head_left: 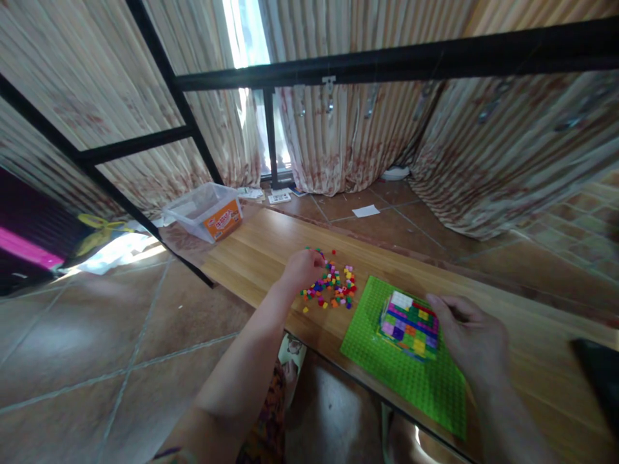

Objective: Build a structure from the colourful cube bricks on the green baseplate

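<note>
My left hand (304, 270) reaches over the far left side of a loose pile of small coloured toy bricks (333, 281). Its fingers are curled together at the bricks, and whatever lies between them is hidden. A green studded baseplate (363, 324) lies to the right of the pile. On it stands a block built of many-coloured bricks (410, 327), with a white patch at its far left corner. My right hand (471, 332) is closed beside the block's right side, thumb and forefinger close to its far right corner. Anything in those fingers is too small to make out.
The narrow wooden table (271, 241) carries a clear plastic box (200, 206) with an orange label at its far left end. A dark flat object (599, 370) sits at the right edge. Black metal bars (309, 74) and curtains (338, 142) stand behind.
</note>
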`<state>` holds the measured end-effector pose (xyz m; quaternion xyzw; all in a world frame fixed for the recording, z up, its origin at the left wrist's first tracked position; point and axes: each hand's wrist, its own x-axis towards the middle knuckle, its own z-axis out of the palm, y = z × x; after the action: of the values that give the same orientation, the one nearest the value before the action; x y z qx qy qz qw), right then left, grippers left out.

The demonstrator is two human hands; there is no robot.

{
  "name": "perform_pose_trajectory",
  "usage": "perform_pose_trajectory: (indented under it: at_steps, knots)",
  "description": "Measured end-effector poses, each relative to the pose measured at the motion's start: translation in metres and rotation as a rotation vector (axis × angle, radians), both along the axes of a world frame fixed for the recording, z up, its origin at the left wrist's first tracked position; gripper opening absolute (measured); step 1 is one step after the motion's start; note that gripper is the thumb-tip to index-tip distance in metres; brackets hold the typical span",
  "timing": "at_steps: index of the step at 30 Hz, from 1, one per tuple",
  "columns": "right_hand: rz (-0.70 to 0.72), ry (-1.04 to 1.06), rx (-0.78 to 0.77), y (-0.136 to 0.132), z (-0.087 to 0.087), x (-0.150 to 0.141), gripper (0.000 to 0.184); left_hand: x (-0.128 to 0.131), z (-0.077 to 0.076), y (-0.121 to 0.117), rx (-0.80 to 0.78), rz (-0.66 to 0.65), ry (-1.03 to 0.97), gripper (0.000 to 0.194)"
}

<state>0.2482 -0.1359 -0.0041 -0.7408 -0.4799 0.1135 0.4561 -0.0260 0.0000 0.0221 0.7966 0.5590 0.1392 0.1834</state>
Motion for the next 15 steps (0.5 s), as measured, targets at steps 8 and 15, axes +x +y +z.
perform_pose_trajectory:
  at_steps: [8, 15]
  knots:
    - [0.019, -0.036, -0.027, 0.001, -0.002, -0.001, 0.037, 0.031, -0.010, -0.014, 0.061, 0.037, 0.216, 0.024]
    - [0.039, -0.060, -0.008, -0.001, -0.002, 0.000, 0.038, 0.031, -0.013, -0.012, 0.038, 0.018, 0.239, 0.030]
